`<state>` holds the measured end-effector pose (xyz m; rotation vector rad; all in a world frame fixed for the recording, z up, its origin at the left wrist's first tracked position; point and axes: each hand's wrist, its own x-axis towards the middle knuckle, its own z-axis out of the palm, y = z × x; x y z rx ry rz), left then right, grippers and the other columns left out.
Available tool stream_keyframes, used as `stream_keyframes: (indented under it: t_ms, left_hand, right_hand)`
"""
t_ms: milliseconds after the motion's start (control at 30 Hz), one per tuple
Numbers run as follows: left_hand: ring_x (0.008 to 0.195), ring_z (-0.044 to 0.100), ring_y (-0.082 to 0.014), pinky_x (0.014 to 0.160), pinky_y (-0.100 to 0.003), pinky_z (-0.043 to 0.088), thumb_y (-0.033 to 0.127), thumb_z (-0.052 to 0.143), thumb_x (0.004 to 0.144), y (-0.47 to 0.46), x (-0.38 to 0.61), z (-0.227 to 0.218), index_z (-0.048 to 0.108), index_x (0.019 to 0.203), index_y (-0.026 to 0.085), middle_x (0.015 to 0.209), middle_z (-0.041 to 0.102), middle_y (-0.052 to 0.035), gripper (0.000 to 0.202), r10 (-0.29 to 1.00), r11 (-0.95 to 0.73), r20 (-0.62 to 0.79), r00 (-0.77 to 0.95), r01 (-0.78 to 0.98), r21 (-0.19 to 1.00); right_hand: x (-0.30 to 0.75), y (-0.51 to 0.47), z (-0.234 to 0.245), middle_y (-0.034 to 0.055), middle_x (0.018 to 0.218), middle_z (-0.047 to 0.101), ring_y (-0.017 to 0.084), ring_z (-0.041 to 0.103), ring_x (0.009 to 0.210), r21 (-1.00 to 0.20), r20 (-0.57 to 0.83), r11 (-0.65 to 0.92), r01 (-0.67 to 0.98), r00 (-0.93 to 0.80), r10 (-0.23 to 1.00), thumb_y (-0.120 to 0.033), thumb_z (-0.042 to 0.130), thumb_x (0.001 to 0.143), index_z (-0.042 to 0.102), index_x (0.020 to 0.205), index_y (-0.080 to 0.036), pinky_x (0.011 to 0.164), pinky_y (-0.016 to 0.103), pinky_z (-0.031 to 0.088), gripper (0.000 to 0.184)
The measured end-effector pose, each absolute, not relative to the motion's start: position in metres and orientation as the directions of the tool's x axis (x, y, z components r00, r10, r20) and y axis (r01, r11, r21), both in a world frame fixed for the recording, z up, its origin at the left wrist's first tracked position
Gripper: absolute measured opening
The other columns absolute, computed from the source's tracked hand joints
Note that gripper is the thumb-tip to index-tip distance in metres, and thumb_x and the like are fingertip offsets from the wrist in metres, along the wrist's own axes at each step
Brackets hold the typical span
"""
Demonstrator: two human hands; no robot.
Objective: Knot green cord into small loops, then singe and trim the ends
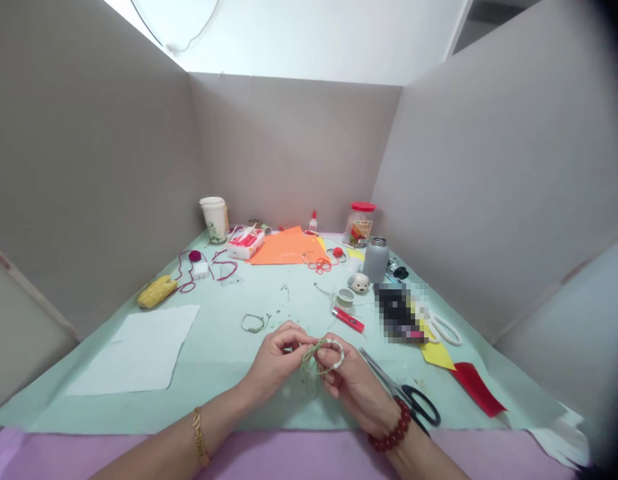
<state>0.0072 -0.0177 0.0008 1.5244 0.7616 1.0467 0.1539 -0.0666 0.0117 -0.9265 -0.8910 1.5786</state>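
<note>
The bare left hand [281,353], with a gold chain bracelet [199,437] worn at its wrist, is angled in from the lower left, its forearm slanted and its fingers bent toward the right. The bare right hand [353,375], with a bracelet of round dark red beads [393,430] worn at its wrist, is angled in from the lower right. A looped bundle of thin olive-green cord with a whitish section [309,357] is held between the two, near the front of the table: by the left hand it is pinched at the closed thumb and fingertips, and by the right it is gripped between thumb and index finger, the other fingers being curled below.

The near edge of the pale green tablecloth [223,380], bordered by a lilac surface [283,460], is crossed by both forearms. Sideways room is given on the left by the stretch of cloth up to a white sheet [143,353]. On the right, room is narrowed by black-handled metal scissors [401,388], laid just beside the right hand and partly covered by its wrist. Ahead, a small green cord bracelet [255,324] and a red lighter [349,320] are passed closely. The table is enclosed by grey panels [299,140], well apart from both hands.
</note>
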Motion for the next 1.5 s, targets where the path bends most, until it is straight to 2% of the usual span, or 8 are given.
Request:
stream_keyframes:
  t_ms: [200, 467, 633, 833, 933, 1100, 1333, 1500]
  left_hand:
    - [0.057, 0.041, -0.0070, 0.050, -0.020, 0.031, 0.035, 0.073, 0.071, -0.019, 0.008, 0.003, 0.067, 0.072, 0.015, 0.072, 0.050, 0.0017, 0.021, 0.871, 0.019, 0.042, 0.489, -0.119, 0.993]
    - [0.061, 0.045, -0.0096, 0.054, -0.020, 0.035, 0.036, 0.069, 0.074, -0.019, 0.004, 0.007, 0.063, 0.073, 0.014, 0.070, 0.054, 0.0005, 0.023, 0.828, 0.038, 0.002, 0.560, -0.059, 0.998]
    - [0.059, 0.043, -0.0094, 0.057, -0.020, 0.035, 0.039, 0.064, 0.078, -0.022, 0.004, 0.006, 0.057, 0.084, 0.016, 0.066, 0.053, 0.0024, 0.025, 0.828, 0.022, 0.025, 0.561, -0.078, 0.997]
    - [0.053, 0.042, -0.0089, 0.050, -0.020, 0.035, 0.041, 0.059, 0.081, -0.026, 0.008, 0.003, 0.053, 0.081, 0.016, 0.061, 0.048, 0.0038, 0.026, 0.830, -0.002, 0.014, 0.558, -0.022, 1.000]
    - [0.052, 0.041, -0.0082, 0.048, -0.020, 0.035, 0.041, 0.058, 0.081, -0.029, 0.008, 0.002, 0.053, 0.080, 0.016, 0.063, 0.047, 0.0036, 0.026, 0.840, -0.044, 0.042, 0.541, -0.009, 0.999]
    - [0.055, 0.041, -0.0089, 0.052, -0.020, 0.036, 0.041, 0.058, 0.082, -0.031, 0.008, -0.001, 0.054, 0.082, 0.015, 0.065, 0.048, 0.0027, 0.026, 0.845, -0.120, 0.097, 0.527, 0.008, 0.993]
    - [0.059, 0.044, -0.0097, 0.054, -0.020, 0.036, 0.038, 0.063, 0.079, -0.029, 0.007, -0.003, 0.055, 0.081, 0.016, 0.066, 0.050, 0.0025, 0.024, 0.840, -0.165, 0.131, 0.526, 0.017, 0.986]
    - [0.066, 0.052, -0.0122, 0.064, -0.023, 0.042, 0.026, 0.056, 0.085, -0.032, 0.004, 0.005, 0.059, 0.081, 0.017, 0.075, 0.058, -0.0013, 0.010, 0.810, -0.451, 0.321, 0.490, 0.172, 0.876]
  right_hand:
    - [0.157, -0.066, 0.010, -0.0080, 0.057, 0.039, 0.003, 0.028, 0.044, -0.889, -0.185, -0.240, -0.391, -0.175, 0.967, -0.033, 0.072, 0.071, 0.042, 0.068, -0.018, 0.037, 0.014, 0.027, 0.034]
    - [0.157, -0.064, 0.006, -0.0082, 0.054, 0.041, 0.003, 0.030, 0.041, -0.919, -0.164, -0.224, -0.324, -0.201, 0.966, -0.040, 0.072, 0.070, 0.047, 0.066, -0.017, 0.036, 0.015, 0.029, 0.035]
    - [0.164, -0.064, 0.017, -0.0052, 0.058, 0.048, 0.006, 0.041, 0.046, -0.994, -0.088, -0.094, -0.055, -0.098, 0.991, -0.037, 0.064, 0.077, 0.054, 0.072, -0.016, 0.043, 0.018, 0.037, 0.024]
    - [0.168, -0.071, 0.028, 0.0009, 0.082, 0.060, 0.013, 0.055, 0.070, -0.923, 0.205, 0.193, 0.333, 0.000, 0.979, -0.022, 0.054, 0.081, 0.061, 0.089, -0.019, 0.057, 0.022, 0.043, 0.011]
    - [0.164, -0.074, 0.022, 0.0001, 0.077, 0.059, 0.012, 0.053, 0.066, -0.795, 0.357, 0.322, 0.515, -0.032, 0.933, -0.014, 0.051, 0.081, 0.062, 0.081, -0.019, 0.058, 0.023, 0.041, 0.012]
    - [0.162, -0.077, 0.014, -0.0004, 0.072, 0.055, 0.011, 0.051, 0.063, -0.698, 0.493, 0.422, 0.578, -0.040, 0.869, -0.010, 0.049, 0.083, 0.059, 0.080, -0.018, 0.058, 0.022, 0.039, 0.013]
    - [0.164, -0.079, 0.013, 0.0008, 0.075, 0.057, 0.012, 0.053, 0.066, -0.635, 0.559, 0.509, 0.581, -0.108, 0.822, -0.008, 0.046, 0.086, 0.058, 0.085, -0.018, 0.060, 0.022, 0.040, 0.015]
    - [0.164, -0.081, 0.017, 0.0017, 0.078, 0.058, 0.013, 0.055, 0.069, -0.658, 0.523, 0.478, 0.582, -0.103, 0.846, -0.011, 0.045, 0.088, 0.057, 0.087, -0.020, 0.060, 0.022, 0.041, 0.015]
